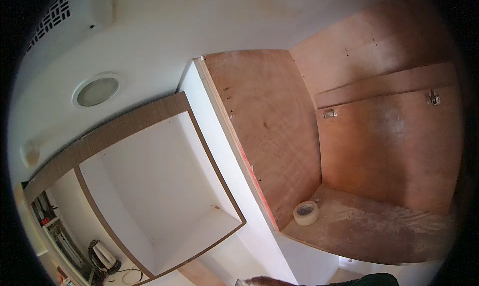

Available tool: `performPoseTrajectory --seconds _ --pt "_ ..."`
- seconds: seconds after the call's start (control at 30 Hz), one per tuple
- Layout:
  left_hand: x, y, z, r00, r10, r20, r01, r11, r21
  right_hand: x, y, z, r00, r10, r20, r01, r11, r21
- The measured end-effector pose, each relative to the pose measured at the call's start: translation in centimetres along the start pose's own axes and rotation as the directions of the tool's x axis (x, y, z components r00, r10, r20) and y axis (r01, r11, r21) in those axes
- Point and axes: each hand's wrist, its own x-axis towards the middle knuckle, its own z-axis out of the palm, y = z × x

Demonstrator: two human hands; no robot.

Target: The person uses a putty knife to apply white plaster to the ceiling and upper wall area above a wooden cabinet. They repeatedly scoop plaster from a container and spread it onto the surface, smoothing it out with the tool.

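At the bottom edge, the upper rim of my right hand (269, 281) shows, with a dark sleeve (371, 280) to its right. Its fingers are cut off by the picture's edge. A small pale grey thing (240, 282) sits at the hand's left end; whether I hold it cannot be made out. Above and to the right is an open plywood cabinet (267, 131). On its dusty floor lies a roll of cream tape (312, 219). Against the inside leans a brown board (379, 156) with two metal hinges (433, 98). My left hand is out of view.
To the left hangs a white open cabinet (164, 186) with a brown frame (134, 117). A round ceiling light (98, 91) and a vent grille (52, 17) are overhead. Lower left stand a steel kettle (104, 257) with a cord and a window (67, 243).
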Motion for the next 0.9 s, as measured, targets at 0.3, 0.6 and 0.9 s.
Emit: performPoseTrajectory --seconds 0.3,0.6,0.9 --pt "-2.4 4.2 4.1 0.812 0.404 0.422 -0.542 0.791 0.286 -1.8 -2.6 -2.6 0.793 0.602 0.093 -0.555 0.651 0.517" --pt "-2.1 1.3 3.6 0.923 0.313 0.222 -0.373 0.869 0.325 -1.9 -0.4 -3.7 0.594 0.722 0.356 -0.316 -0.197 0.928" --pt "-0.9 -0.6 4.2 0.975 0.101 0.199 -0.136 0.976 0.171 1.6 -5.9 -5.3 0.925 0.355 -0.138 -0.315 0.916 0.250"
